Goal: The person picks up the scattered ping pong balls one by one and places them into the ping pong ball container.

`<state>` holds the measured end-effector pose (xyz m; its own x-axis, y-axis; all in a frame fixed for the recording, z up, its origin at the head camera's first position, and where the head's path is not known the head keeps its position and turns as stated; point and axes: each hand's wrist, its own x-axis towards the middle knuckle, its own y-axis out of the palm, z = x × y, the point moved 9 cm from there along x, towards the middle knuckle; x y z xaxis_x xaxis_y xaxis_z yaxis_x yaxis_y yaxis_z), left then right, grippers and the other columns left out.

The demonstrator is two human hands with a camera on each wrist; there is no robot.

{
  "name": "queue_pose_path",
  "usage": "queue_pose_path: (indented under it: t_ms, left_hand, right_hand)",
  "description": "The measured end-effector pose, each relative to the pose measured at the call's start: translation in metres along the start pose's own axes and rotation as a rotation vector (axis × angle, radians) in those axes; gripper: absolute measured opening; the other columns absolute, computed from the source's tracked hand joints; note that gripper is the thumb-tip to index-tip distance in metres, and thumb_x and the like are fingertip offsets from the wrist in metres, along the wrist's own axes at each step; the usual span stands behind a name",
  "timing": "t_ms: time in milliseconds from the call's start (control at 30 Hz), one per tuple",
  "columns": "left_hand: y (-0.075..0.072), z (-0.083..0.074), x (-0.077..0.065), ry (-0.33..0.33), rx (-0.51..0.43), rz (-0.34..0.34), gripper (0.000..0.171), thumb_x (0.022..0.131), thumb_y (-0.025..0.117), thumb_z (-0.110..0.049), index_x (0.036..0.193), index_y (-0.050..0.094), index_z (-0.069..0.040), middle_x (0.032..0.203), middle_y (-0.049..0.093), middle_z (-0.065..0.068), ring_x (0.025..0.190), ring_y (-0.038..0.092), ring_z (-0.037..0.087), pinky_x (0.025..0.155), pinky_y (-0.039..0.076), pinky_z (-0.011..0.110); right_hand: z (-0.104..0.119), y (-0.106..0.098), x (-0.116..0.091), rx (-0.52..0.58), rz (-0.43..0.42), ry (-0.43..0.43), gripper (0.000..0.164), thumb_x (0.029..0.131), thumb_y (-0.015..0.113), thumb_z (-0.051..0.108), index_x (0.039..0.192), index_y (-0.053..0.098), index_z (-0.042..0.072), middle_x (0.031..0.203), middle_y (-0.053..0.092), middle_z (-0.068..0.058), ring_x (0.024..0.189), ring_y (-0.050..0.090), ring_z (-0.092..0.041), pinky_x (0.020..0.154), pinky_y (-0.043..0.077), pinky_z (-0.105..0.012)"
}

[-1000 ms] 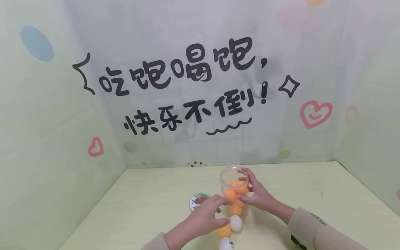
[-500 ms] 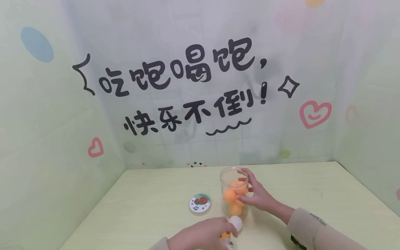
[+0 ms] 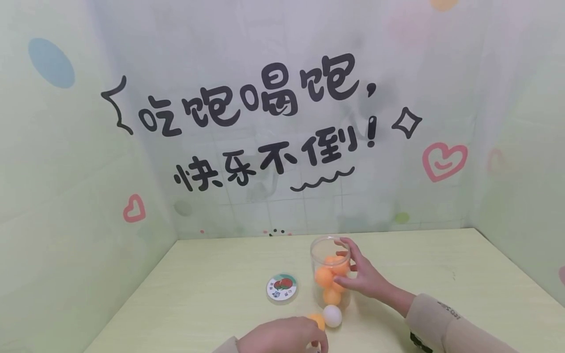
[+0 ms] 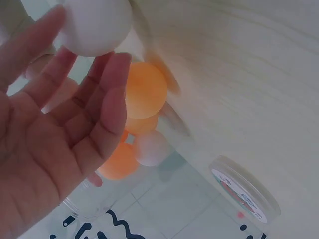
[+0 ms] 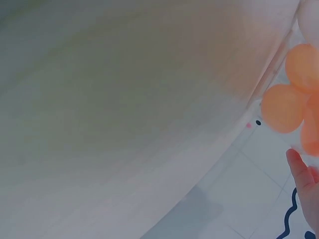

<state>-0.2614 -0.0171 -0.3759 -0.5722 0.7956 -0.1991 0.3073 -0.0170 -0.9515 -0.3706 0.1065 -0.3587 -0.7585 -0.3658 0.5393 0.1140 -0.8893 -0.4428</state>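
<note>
A clear plastic jar (image 3: 324, 250) with several orange ping-pong balls (image 3: 332, 295) inside stands upright on the table. Curled around its right side, my right hand (image 3: 368, 277) grips the jar; only part of that hand (image 5: 306, 191) shows in the right wrist view. My left hand (image 3: 284, 336) is at the near edge, its thumb and fingertips around a white ping-pong ball (image 4: 97, 25), which is almost hidden in the head view. Beside that hand lie a loose orange ball (image 3: 317, 321) and another white ball (image 3: 332, 316), close in front of the jar.
A round lid (image 3: 282, 288) with a red fruit picture lies flat on the table (image 3: 212, 279), left of the jar. Behind the table rises a printed backdrop (image 3: 238, 211) with dark lettering, and fabric walls (image 3: 66, 196) stand at both sides.
My left hand has moved from beside the jar down toward the near edge and closed around the near white ball, uncovering the lid. The right hand and jar have stayed put.
</note>
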Motion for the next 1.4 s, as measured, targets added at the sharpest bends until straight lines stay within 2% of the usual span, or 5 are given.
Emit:
queue_pose_path:
  t_ms: [233, 533, 833, 1033, 1400]
  left_hand:
    - [0.005, 0.005, -0.008, -0.082, -0.106, 0.019, 0.012, 0.085, 0.058, -0.024, 0.088, 0.065, -0.032, 0.072, 0.051, -0.023, 0.061, 0.046, -0.004, 0.057, 0.039, 0.016]
    - [0.012, 0.001, -0.007, 0.012, -0.059, 0.031, 0.01, 0.082, 0.056, -0.02, 0.078, 0.061, -0.027, 0.066, 0.049, -0.021, 0.055, 0.043, -0.004, 0.051, 0.038, 0.015]
    - [0.012, 0.011, -0.008, -0.054, -0.108, 0.071, 0.013, 0.089, 0.054, -0.024, 0.09, 0.064, -0.033, 0.077, 0.053, -0.023, 0.065, 0.048, -0.004, 0.06, 0.04, 0.016]
    - [0.01, 0.014, 0.003, -0.028, -0.057, 0.149, 0.025, 0.082, 0.063, -0.007, 0.098, 0.064, -0.026, 0.09, 0.06, -0.016, 0.076, 0.049, -0.005, 0.067, 0.043, 0.016]
    - [-0.011, 0.02, 0.009, -0.029, -0.12, 0.063, 0.028, 0.076, 0.072, -0.015, 0.102, 0.063, -0.02, 0.085, 0.053, -0.018, 0.066, 0.046, -0.003, 0.062, 0.042, 0.014]
  right_hand:
    - [0.002, 0.001, -0.001, -0.005, -0.002, 0.003, 0.079, 0.077, 0.071, 0.013, 0.138, 0.022, 0.007, 0.142, 0.033, -0.015, 0.119, 0.044, -0.039, 0.078, 0.046, -0.033]
    - [0.004, 0.003, -0.002, -0.007, 0.0, 0.0, 0.078, 0.077, 0.072, 0.013, 0.137, 0.022, 0.008, 0.142, 0.031, -0.02, 0.118, 0.044, -0.04, 0.078, 0.047, -0.032]
    - [0.006, 0.003, -0.002, -0.006, -0.009, -0.005, 0.078, 0.077, 0.072, 0.012, 0.137, 0.022, 0.008, 0.142, 0.032, -0.018, 0.119, 0.043, -0.041, 0.077, 0.046, -0.031]
    - [0.001, 0.0, 0.0, -0.007, -0.003, -0.005, 0.079, 0.077, 0.072, 0.013, 0.138, 0.022, 0.009, 0.142, 0.032, -0.019, 0.119, 0.044, -0.04, 0.077, 0.046, -0.031]
    - [-0.005, -0.004, 0.004, 0.004, 0.01, -0.005, 0.079, 0.077, 0.072, 0.014, 0.138, 0.022, 0.01, 0.142, 0.032, -0.015, 0.119, 0.044, -0.039, 0.077, 0.046, -0.031]
